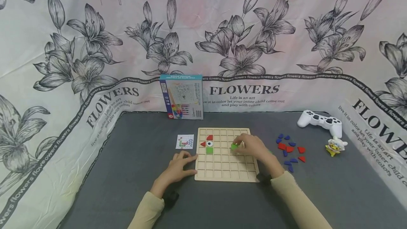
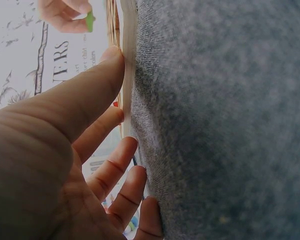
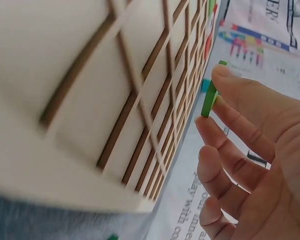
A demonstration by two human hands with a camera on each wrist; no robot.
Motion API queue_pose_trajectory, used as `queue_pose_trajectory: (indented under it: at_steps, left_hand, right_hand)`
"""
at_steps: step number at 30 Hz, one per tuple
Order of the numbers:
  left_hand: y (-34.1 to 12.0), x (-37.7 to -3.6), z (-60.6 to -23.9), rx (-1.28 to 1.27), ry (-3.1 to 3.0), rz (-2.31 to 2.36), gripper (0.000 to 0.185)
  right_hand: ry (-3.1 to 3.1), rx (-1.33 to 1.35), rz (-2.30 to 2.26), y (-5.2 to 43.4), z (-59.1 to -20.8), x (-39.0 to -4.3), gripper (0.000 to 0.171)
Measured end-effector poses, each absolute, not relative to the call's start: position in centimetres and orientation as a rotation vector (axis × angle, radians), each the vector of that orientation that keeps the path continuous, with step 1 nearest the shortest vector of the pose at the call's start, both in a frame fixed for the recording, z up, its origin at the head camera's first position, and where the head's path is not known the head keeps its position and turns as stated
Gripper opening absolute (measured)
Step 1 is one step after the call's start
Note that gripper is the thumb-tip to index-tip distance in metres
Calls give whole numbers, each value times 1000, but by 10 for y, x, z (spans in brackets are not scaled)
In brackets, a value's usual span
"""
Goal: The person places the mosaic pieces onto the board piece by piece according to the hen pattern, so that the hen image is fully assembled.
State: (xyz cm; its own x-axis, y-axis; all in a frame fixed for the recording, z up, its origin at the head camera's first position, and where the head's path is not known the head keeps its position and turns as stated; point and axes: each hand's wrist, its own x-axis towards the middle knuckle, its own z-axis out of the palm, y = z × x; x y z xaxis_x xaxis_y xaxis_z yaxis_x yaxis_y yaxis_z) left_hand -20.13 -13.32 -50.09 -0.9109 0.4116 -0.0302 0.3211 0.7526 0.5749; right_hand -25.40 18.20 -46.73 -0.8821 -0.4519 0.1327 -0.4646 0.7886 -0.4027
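Your right hand (image 1: pixel 251 147) is over the wooden board (image 1: pixel 222 167). Your thumb and first finger are curled in and pinch a small green tile (image 1: pixel 234 146). In the right wrist view, the green tile (image 3: pixel 209 95) stands on its edge between your fingertips (image 3: pixel 221 71), just off the board (image 3: pixel 80 90), not yet lying in a square.

Your left hand (image 1: pixel 178 167) lies flat on the grey mat (image 1: pixel 127 172) with straight fingers. It holds nothing. In the left wrist view, your fingertips (image 2: pixel 112 55) touch the left edge of the board (image 2: pixel 127 60).

On the board, near the top left, you can see a small red piece (image 1: pixel 209 138) on top, a white eye piece (image 1: pixel 209 144) under it, a red piece (image 1: pixel 203 144) to its left, and a green square (image 1: pixel 209 150) at the bottom.

A small picture card (image 1: pixel 184 141) lies just left of the board. Loose red and blue pieces (image 1: pixel 290 151) lie on the mat to the right. A white game controller (image 1: pixel 320 122) and a little yellow toy (image 1: pixel 335 146) are farther right. A box (image 1: pixel 181 96) stands at the back.
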Motion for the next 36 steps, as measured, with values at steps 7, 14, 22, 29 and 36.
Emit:
queue_pose_trajectory:
  at_steps: [7,14,22,29,36]
  left_hand:
    - [-135,-200,-500,571,2804,869,60]
    - [-136,-200,-499,576,2801,865,60]
    - [-134,-202,-499,562,2786,862,60]
    - [-135,-202,-500,592,2778,865,60]
    - [-134,-200,-499,611,2787,874,59]
  right_hand:
    - [-2906,786,675,159,-468,-251,27]
    - [-2955,787,651,132,-467,-247,26]
    - [-2933,857,628,110,-471,-241,26]
    - [-2912,932,570,97,-475,-240,22]
    - [-2964,895,535,89,-477,-240,20]
